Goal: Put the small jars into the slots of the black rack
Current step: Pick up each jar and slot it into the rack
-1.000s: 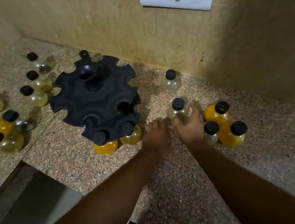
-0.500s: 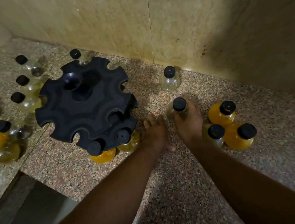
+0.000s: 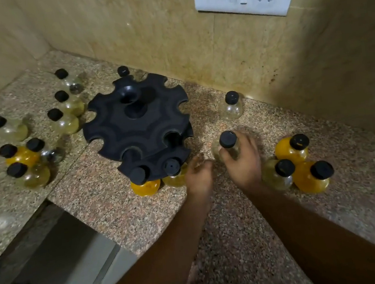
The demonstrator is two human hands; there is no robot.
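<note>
Jar (image 3: 228, 139) nearer rack (image 3: 137, 126), L hand (image 3: 197, 176) between

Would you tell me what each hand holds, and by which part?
Right hand grips a clear jar round its body, below the cap; left hand holds nothing.

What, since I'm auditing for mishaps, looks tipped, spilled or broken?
Nothing stands out. The loose jars on the granite counter stand upright, caps on; no spill shows. The black rack stands upright, an orange jar and a yellowish jar in its lower slots. The right hand grips a clear jar.
</note>
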